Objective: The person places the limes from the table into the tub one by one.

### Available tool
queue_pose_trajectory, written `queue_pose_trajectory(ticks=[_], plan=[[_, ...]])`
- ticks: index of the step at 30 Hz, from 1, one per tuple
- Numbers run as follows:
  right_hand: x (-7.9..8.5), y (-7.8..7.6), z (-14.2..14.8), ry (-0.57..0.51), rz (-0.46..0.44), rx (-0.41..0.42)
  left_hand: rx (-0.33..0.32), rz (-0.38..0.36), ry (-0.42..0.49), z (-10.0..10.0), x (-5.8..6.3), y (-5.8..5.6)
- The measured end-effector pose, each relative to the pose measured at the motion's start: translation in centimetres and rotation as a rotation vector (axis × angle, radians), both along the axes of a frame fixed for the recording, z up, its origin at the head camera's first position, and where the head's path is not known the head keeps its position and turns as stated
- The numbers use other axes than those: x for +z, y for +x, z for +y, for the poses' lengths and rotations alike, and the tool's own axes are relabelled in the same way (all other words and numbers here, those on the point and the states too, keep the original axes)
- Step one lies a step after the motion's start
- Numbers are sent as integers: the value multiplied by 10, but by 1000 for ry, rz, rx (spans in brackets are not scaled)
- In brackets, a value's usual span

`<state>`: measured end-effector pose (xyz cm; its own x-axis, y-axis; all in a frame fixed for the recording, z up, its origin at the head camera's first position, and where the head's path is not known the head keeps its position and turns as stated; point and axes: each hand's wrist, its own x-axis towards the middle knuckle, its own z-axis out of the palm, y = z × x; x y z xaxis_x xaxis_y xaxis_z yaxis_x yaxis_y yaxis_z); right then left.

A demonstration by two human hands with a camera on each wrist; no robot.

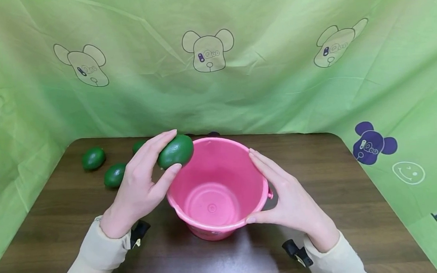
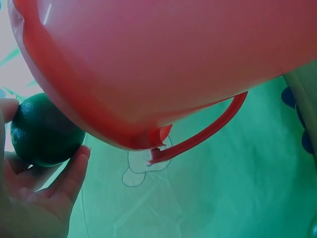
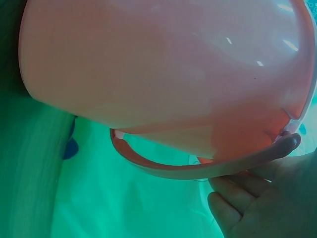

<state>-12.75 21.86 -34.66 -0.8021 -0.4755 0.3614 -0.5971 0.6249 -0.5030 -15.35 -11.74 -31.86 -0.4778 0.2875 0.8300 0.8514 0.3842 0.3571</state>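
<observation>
Head view: the left hand (image 1: pixel 138 177) pinches an avocado (image 1: pixel 176 151) at the far-left rim of the pink bucket (image 1: pixel 224 164); the right hand (image 1: pixel 293 199), spread, touches its right rim. Bracing the bucket while gripping the smooth avocado firmly should work best.

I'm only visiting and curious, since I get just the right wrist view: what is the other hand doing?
Observer: The left hand holds a green fruit close to the rim of the pink bucket.
Visitor: Is any fruit inside it?
Observer: None that I see; the head view shows its bottom bare.
Visitor: Are there more fruits around?
Observer: Yes, three more green fruits lie on the table, one partly hidden by the left hand.
</observation>
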Motion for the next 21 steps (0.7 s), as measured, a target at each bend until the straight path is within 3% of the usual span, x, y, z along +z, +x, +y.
queue_pose_trajectory(ticks=[21], plan=[[-1, 0, -1, -9, -1, -6, -52, -91, -71, 3, 1, 5]])
